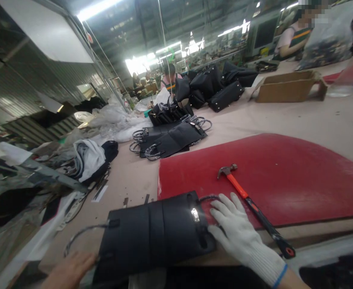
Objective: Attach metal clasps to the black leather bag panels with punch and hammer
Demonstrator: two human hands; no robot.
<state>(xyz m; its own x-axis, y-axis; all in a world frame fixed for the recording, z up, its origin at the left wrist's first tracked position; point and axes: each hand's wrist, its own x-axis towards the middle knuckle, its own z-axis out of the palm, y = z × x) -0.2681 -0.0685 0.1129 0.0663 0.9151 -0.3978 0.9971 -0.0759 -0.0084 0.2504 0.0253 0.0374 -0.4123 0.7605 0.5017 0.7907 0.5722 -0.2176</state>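
Note:
A flat black handbag panel (155, 230) lies across the near table edge, with a looped handle at each end and a shiny metal plate (195, 215) near its right end. My right hand (239, 230), in a white knit glove, rests with fingers stretched at the panel's right end, touching the right handle (208, 198). My bare left hand (74, 269) is at the lower left corner, close to the left handle (84, 233). Motion smears its fingers, so their grip cannot be made out. Right of the glove, a claw hammer (242, 192) with an orange and black handle lies on the red mat (278, 172).
Several similar black panels (176, 138) lie stacked beyond the mat. Behind them are finished black bags (209, 86) and a cardboard box (287, 88). A metal post (56, 174) and plastic wrapping (113, 116) stand left. Two people are farther back.

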